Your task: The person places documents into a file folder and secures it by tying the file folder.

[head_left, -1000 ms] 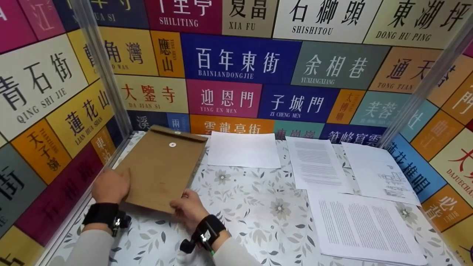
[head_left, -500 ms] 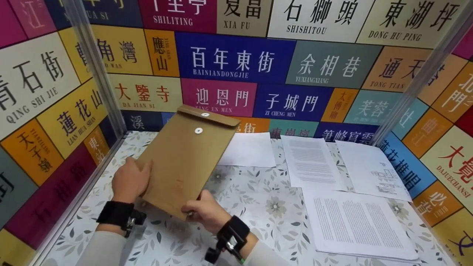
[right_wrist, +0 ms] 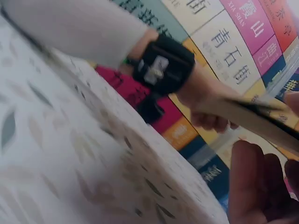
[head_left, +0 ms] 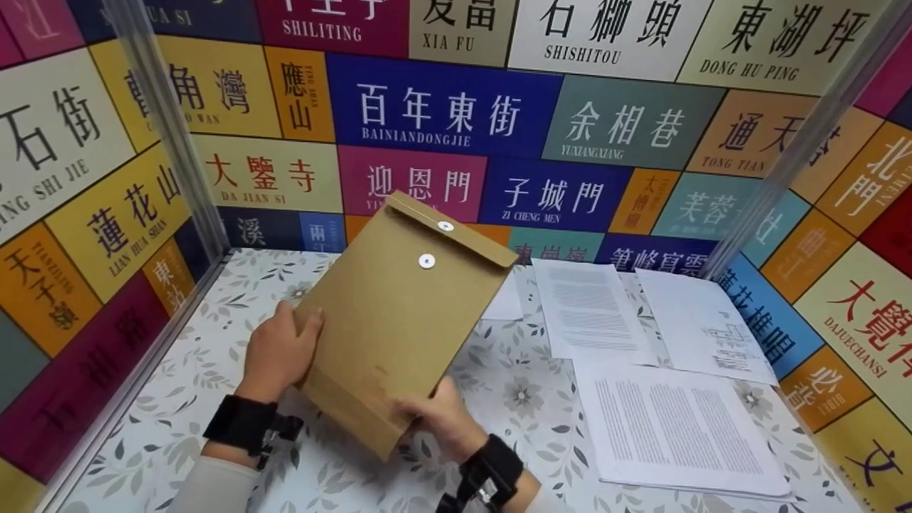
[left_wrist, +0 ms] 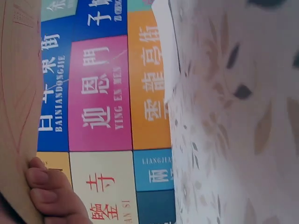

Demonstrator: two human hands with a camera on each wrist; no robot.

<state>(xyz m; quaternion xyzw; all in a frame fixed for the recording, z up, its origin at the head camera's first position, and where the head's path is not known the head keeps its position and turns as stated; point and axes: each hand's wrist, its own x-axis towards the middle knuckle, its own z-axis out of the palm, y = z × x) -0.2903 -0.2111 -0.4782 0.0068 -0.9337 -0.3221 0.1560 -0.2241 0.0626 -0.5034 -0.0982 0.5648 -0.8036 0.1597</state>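
A brown kraft document envelope with two white button discs is held up at a tilt over the table, its flap folded over at the far end. My left hand grips its left edge, thumb on the front face. In the left wrist view the curled fingers of that hand show behind the envelope. At the lower right edge my right hand pinches the envelope, thumb on top. The right wrist view shows the envelope edge-on, with right-hand fingers under it.
Behind the envelope lies a blank white sheet, partly hidden. Further right are a printed sheet, a sheet with a diagram and a stack of printed pages. Sign-patterned walls enclose the floral tabletop.
Both hands have lifted the envelope off the table and carried it to the right, tilting it up. It now covers much of the blank sheet. The other papers stay put.
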